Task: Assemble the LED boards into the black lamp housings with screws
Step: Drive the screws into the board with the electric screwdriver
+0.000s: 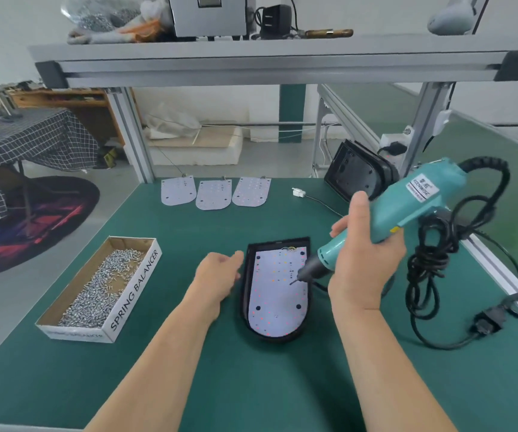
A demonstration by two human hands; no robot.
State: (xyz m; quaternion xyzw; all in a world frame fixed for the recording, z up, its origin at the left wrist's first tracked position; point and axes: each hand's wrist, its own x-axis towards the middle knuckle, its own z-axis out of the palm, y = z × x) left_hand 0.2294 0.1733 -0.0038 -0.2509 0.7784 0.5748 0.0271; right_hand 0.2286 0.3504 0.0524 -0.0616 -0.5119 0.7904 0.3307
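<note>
i note my right hand point(364, 263) gripping the screwdriver point(407, 204), bit on the led board point(278, 307) in the black housing point(278, 242), my relaxed left hand point(217, 275) touching its left rim.

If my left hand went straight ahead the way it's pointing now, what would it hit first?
The left hand points rightward at the black lamp housing, so it would most likely meet that housing's left wall first, almost at once. Whether the two already touch is unclear from this view.

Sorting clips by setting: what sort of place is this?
Likely a small assembly workshop: a box of screws, spare LED boards laid out on the bench, and a corded screwdriver.
</note>
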